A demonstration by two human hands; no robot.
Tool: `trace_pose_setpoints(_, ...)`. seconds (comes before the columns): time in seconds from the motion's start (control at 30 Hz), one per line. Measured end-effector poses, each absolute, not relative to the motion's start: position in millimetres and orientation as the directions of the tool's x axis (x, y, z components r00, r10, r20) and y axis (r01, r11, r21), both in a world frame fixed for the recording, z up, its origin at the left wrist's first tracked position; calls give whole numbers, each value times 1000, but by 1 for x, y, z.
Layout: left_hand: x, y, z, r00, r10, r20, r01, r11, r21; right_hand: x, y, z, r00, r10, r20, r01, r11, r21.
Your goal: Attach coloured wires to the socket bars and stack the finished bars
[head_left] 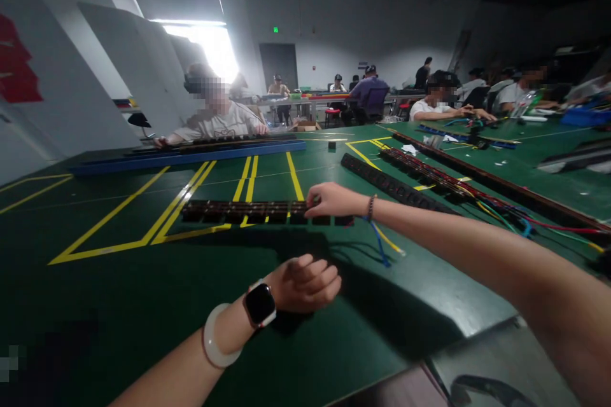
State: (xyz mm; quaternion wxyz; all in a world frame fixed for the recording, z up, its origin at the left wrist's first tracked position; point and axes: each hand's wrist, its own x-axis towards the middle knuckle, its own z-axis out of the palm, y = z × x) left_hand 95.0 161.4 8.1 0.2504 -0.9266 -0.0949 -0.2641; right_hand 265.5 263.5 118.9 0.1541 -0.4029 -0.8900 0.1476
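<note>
Touching the dark strip near its right end

I am looking down on a green surface [143, 305], and the dark strip [248, 210] lies across the middle of it, with a row of black blocks along its length. My right hand [331, 199] is at the strip, close to its right end. Its thumb and fingers are bent in toward each other there. The tips are hard to see, so I can't tell if they grip the strip or only touch it.

My left hand [305, 283] is on the near side of the strip, apart from it. Its fingers are curled in like a loose fist, and I see nothing sticking out of it. A watch [260, 303] and a white bangle [220, 337] are on that arm.

Just past the strip's right end, I see a blue wire [382, 253] and a yellow wire [391, 239]. Beyond that same end is a long black bar [386, 182], set at a slant. Farther past the bar from the strip is a bundle of red wires [422, 172].

Some yellow tape [107, 251] runs past the strip's left end. Well beyond the strip is a long blue tray [191, 159], and a person [219, 119] is behind it.
</note>
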Motion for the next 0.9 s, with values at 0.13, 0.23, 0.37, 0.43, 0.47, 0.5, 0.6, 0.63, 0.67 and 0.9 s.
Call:
trace_pose_setpoints(0.13,105,152,11,855,-166,492,161,-816,-555,201,260,82,-745,666,47,581,681,-446)
trace_pose_setpoints(0.23,112,151,15,805,-200,559,173,-821,-543,167,262,64,-772,635,36,551,696,-460)
trace_pose_setpoints(0.37,118,152,20,802,-149,578,158,-880,-447,140,272,53,-812,581,49,496,733,-467)
trace_pose_setpoints(0.43,120,153,23,849,-59,526,184,-899,-397,140,278,55,-819,569,82,453,727,-516)
trace_pose_setpoints(0.47,120,153,24,866,-10,499,206,-903,-376,144,281,57,-808,578,117,433,716,-547)
trace_pose_setpoints(0.5,120,154,24,876,34,481,232,-905,-358,152,284,60,-785,598,158,417,700,-579)
trace_pose_setpoints(0.6,120,157,22,869,131,478,310,-896,-317,189,288,62,-675,710,201,453,614,-646)
trace_pose_setpoints(0.63,121,158,20,860,162,484,340,-890,-305,204,287,61,-640,746,182,493,581,-648)
trace_pose_setpoints(0.67,121,159,18,848,200,490,376,-879,-292,219,285,58,-615,770,170,527,562,-638)
trace_pose_setpoints(0.9,123,160,14,680,609,408,716,-670,-194,271,252,26,-616,777,128,667,601,-440)
